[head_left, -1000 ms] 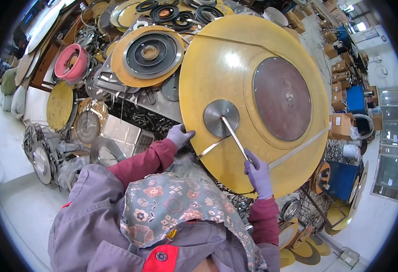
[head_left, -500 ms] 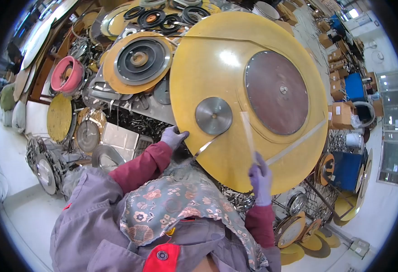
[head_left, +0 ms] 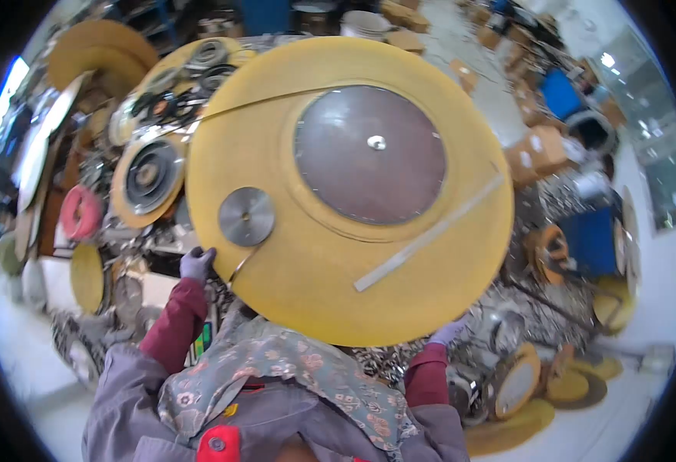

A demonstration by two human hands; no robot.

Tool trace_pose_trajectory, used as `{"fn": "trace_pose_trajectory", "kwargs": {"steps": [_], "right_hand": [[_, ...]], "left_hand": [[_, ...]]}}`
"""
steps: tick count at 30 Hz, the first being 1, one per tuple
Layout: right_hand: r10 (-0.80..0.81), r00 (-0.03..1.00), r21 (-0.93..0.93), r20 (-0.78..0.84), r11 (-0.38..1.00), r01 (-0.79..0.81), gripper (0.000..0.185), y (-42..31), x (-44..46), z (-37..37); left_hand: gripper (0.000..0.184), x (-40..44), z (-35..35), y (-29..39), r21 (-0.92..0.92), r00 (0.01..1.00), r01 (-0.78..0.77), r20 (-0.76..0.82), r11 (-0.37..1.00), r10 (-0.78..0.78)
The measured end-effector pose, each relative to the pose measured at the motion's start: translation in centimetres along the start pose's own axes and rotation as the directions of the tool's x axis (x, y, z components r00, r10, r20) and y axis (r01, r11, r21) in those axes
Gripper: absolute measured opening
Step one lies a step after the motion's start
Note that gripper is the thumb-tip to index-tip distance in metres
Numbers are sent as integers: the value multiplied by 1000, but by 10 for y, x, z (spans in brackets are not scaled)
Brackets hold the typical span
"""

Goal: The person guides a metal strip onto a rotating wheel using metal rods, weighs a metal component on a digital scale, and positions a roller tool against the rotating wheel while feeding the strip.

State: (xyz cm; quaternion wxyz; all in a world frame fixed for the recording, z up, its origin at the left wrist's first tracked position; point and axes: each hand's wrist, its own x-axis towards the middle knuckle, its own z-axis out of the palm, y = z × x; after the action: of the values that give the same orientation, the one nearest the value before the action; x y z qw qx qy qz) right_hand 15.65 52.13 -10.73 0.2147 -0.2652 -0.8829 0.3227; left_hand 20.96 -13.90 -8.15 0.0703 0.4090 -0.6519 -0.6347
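Observation:
A large yellow round board (head_left: 291, 292) spreads out in front of me. My left hand (head_left: 197, 263), in a pale purple glove, is closed on its left rim. At the lower right rim my right hand (head_left: 449, 331), gloved alike, grips the edge; it is blurred and its fingers are partly hidden. On the board lie a brown-purple disc (head_left: 353, 181) with a silver hub, a small grey metal disc (head_left: 247, 217) and a straight pale strip (head_left: 430, 233). A thin metal band (head_left: 241, 266) runs from the small disc over the rim near my left hand.
Left of the board stand an orange-rimmed wheel (head_left: 149, 175), a pink ring (head_left: 80, 212) and a yellow disc (head_left: 87, 277). Cardboard boxes (head_left: 536, 155) and a blue bin (head_left: 590, 240) are on the right. Metal scraps (head_left: 388, 362) and more discs (head_left: 516, 389) lie below the board.
My right hand has left the board's top, where it was by a narrow pale strip, for the lower right rim. That strip no longer shows separately. The view has shifted, and the board appears further left.

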Motion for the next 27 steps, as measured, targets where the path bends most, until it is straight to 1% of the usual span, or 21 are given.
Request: {"fn": "trace_pose_trajectory", "kwargs": {"steps": [1, 2, 3, 4, 6, 8, 9, 10, 11, 12, 14, 16, 19, 20, 22, 23, 24, 26, 27], "right_hand": [[-16, 998, 26, 67, 1000, 14, 37, 0, 5, 17], [-30, 992, 42, 120, 999, 26, 37, -2, 8, 34], [-48, 986, 46, 160, 998, 42, 36, -2, 11, 48], [-60, 980, 38, 188, 998, 54, 36, -2, 12, 55], [-82, 965, 19, 248, 997, 80, 36, -1, 10, 68], [-76, 958, -1, 276, 997, 80, 36, -2, 9, 73], [-67, 959, -25, 275, 997, 77, 36, 0, 4, 72], [-60, 959, -40, 276, 996, 74, 36, 0, 3, 70], [-51, 960, -54, 276, 996, 69, 36, 1, 0, 68], [-43, 962, -64, 270, 996, 62, 36, 0, -1, 66], [-27, 965, -81, 259, 996, 50, 36, 0, -7, 61], [-14, 970, -97, 245, 995, 38, 36, 1, -13, 55], [-2, 977, -123, 212, 992, 29, 35, -1, -23, 51], [0, 979, -129, 203, 991, 27, 35, 1, -26, 51], [19, 982, -144, 189, 989, 9, 35, 4, -32, 44], [29, 984, -150, 177, 989, -2, 35, 6, -35, 42], [42, 985, -159, 168, 987, -15, 35, 8, -37, 38], [65, 988, -170, 140, 985, -41, 36, 9, -41, 30], [76, 989, -176, 124, 983, -54, 36, 10, -43, 25]], "left_hand": [[31, -26, 9, 45, 469, 996, 69, -87, 880, -32], [41, -9, -1, 6, 492, 974, -47, -172, 869, 150], [38, 8, -11, -28, 465, 950, -115, -206, 878, 234], [37, 2, -7, -30, 370, 952, -50, -264, 928, 156], [35, -59, 15, 30, 347, 930, 102, -365, 932, 34], [34, -59, -1, 12, 494, 884, 186, -461, 849, 75], [33, -53, -14, -3, 452, 874, 177, -481, 874, 71], [32, -56, -19, 1, 413, 871, 166, -488, 896, 63], [32, -59, -25, 5, 483, 847, 190, -521, 855, 106], [33, -61, -28, 16, 544, 839, 169, -517, 822, 170], [31, -45, -45, 18, 626, 821, 98, -491, 774, 293], [28, -32, -56, 34, 650, 816, 76, -476, 756, 327], [25, 1, -70, 45, 751, 803, 59, -427, 657, 416], [25, 8, -72, 49, 777, 804, 58, -408, 627, 432], [27, 24, -72, 59, 813, 822, 119, -403, 570, 403], [29, 33, -71, 56, 806, 812, 94, -402, 584, 423], [33, 44, -70, 51, 790, 811, 124, -429, 601, 397], [34, 59, -68, 40, 826, 802, 116, -406, 552, 439], [32, 59, -63, 40, 846, 784, 146, -415, 512, 463]]}}
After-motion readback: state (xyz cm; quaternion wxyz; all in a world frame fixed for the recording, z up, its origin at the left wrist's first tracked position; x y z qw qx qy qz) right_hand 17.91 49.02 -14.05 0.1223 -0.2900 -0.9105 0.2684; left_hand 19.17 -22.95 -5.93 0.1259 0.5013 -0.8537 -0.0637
